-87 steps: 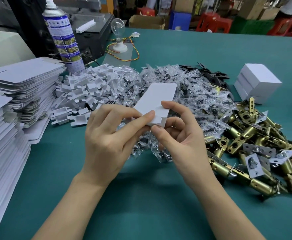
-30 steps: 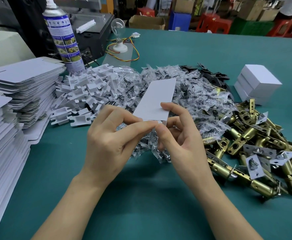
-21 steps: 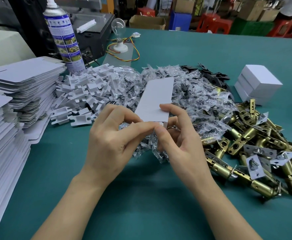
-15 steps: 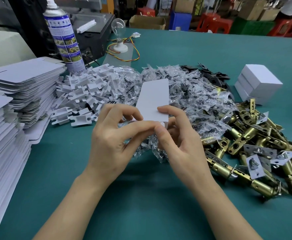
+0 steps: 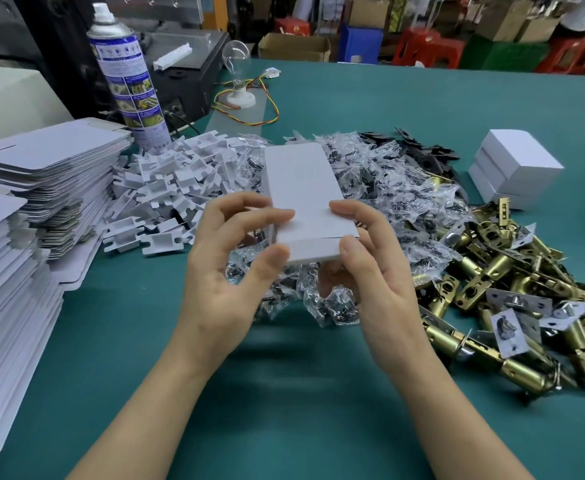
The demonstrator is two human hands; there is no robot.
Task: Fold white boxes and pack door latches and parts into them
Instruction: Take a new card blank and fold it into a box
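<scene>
White box (image 5: 303,188), mid-frame: light thin card, probably crushes easy. Your left hand (image 5: 228,271) and right hand (image 5: 379,275) both pinch its near end; grip edges, not panels.

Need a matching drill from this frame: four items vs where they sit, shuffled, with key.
1 folded white cardboard box
2 blue-labelled spray can
3 brass door latches
4 flat white cardboard box blanks

A heaped at the right
B stacked flat at the left edge
C between left hand and right hand
D upright, back left

Pairs: 1-C, 2-D, 3-A, 4-B
</scene>
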